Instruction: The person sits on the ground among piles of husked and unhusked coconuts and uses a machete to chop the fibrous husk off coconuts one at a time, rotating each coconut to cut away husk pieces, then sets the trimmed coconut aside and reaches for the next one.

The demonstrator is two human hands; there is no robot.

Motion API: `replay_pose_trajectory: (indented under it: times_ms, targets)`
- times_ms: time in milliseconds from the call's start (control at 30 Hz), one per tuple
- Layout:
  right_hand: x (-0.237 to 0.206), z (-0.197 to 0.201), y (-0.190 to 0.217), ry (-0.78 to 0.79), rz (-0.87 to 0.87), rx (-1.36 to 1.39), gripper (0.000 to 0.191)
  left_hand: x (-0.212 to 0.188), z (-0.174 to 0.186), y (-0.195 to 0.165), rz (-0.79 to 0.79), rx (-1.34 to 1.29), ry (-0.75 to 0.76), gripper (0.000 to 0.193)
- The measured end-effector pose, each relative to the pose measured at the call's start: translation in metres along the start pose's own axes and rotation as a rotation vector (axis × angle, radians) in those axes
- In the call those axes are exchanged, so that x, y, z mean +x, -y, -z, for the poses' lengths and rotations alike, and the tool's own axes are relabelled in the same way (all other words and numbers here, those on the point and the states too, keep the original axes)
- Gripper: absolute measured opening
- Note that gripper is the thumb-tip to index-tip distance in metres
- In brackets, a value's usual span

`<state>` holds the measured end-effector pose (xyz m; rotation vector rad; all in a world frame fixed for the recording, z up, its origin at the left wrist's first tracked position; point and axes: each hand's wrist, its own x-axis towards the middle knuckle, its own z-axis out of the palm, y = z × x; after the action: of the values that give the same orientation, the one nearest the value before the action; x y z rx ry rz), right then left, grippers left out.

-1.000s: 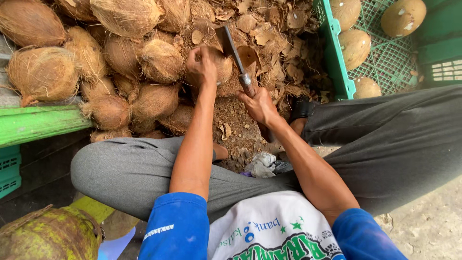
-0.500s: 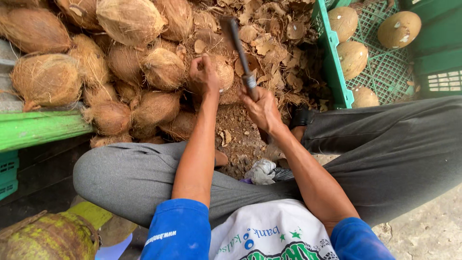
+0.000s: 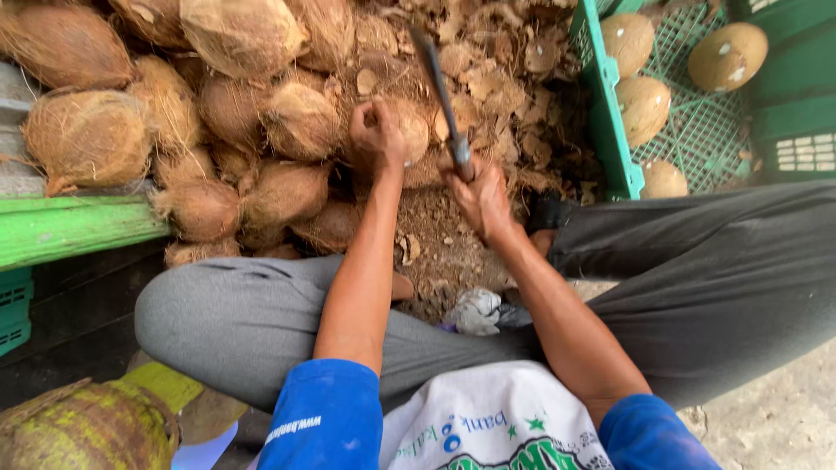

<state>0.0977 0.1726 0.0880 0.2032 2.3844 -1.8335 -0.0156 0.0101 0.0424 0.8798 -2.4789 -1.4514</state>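
Note:
My left hand grips a brown husked coconut and holds it down on the pile in front of me. My right hand is closed on the handle of a long dark knife. Its blade points up and away, just right of the coconut. Both arms reach forward between my knees in grey trousers.
A heap of fibrous brown coconuts fills the left and top. Husk scraps litter the ground behind the knife. A green plastic crate at the right holds several peeled pale coconuts. A green plank lies at left.
The knife blade has swung from tilting left over the coconut to standing more upright at its right side. My left hand stayed on the coconut.

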Motion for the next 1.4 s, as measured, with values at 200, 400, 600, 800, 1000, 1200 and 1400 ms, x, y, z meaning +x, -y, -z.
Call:
replay_pose_trajectory:
  times_ms: [200, 400, 600, 800, 1000, 1200, 1400]
  targets:
    - [0.003, -0.006, -0.025, 0.223, -0.448, -0.089, 0.04, 0.003, -0.002, 0.004, -0.122, 0.063, -0.079, 0.049]
    - [0.007, 0.003, -0.02, 0.174, -0.441, -0.039, 0.032, 0.004, 0.013, 0.002, 0.069, -0.229, 0.071, 0.068]
    - [0.012, 0.029, 0.012, -0.056, -0.264, -0.084, 0.041, 0.009, 0.029, 0.008, -0.181, -0.132, 0.233, 0.057]
    - [0.003, 0.03, 0.04, -0.03, -0.047, 0.088, 0.031, 0.008, 0.023, -0.022, 0.108, 0.095, 0.239, 0.044]
    - [-0.011, 0.015, 0.045, 0.158, -0.322, 0.112, 0.038, 0.01, 0.011, -0.027, -0.014, 0.036, 0.113, 0.039]
    - [-0.008, 0.014, 0.04, -0.076, 0.025, 0.261, 0.036, 0.018, 0.009, -0.01, 0.086, 0.223, 0.171, 0.039]
    - [-0.008, 0.008, 0.038, 0.169, -0.458, -0.209, 0.038, 0.024, -0.006, 0.008, -0.146, -0.048, 0.078, 0.036]
